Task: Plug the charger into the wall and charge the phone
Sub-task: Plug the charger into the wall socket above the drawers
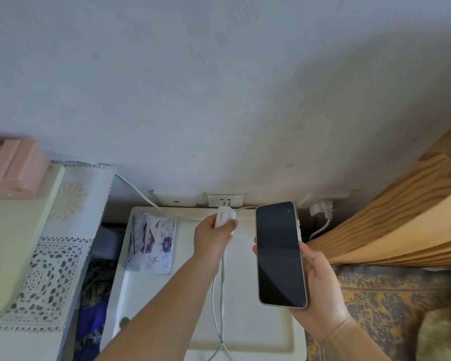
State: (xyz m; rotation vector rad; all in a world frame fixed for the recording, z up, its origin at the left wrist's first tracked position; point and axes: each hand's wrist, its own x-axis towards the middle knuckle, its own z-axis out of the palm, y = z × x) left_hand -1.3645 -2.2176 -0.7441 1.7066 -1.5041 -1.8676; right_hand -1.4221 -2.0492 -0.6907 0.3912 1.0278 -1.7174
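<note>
My left hand (212, 237) grips a white charger block (224, 216) and holds it against the white wall socket (225, 200), with its prongs at the socket's slots. A white cable (221, 303) hangs from the charger down along my forearm. My right hand (317, 287) holds a phone (280, 254) upright by its lower edge, screen dark and facing me, just right of the charger. The cable's far end is out of view.
A white plastic table top (248, 332) lies below the socket, with a tissue pack (151, 243) on it. Another plug (322, 208) sits in a socket to the right. A wooden bed frame (401, 225) is at right, a lace-covered surface (63, 256) at left.
</note>
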